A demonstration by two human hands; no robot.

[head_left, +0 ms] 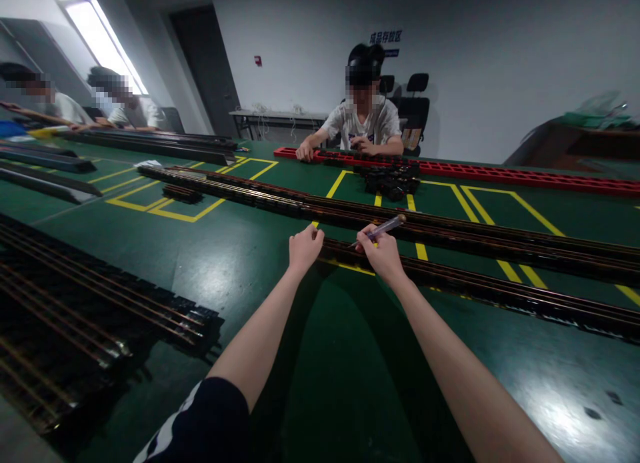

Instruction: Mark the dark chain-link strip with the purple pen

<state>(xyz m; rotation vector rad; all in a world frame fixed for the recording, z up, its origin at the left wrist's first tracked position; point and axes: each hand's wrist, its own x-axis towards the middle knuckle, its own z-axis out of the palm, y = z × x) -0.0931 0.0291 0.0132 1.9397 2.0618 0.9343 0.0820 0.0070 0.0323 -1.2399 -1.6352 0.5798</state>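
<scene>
One strip (465, 281) seems mid-work: my left hand (304, 253) holds its end, right hand (385, 255) grips a screwdriver (387, 227), remainder unclear.

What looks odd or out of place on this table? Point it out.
Nothing looks clearly spilled or damaged. The untidiest spot is the heap of black pieces on the near side of the red rail: it lies jumbled, while the long dark strip at the right hand runs straight.

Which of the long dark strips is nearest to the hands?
The strip at the left hand, beneath the tool in the right hand; the others lie farther away.
</scene>
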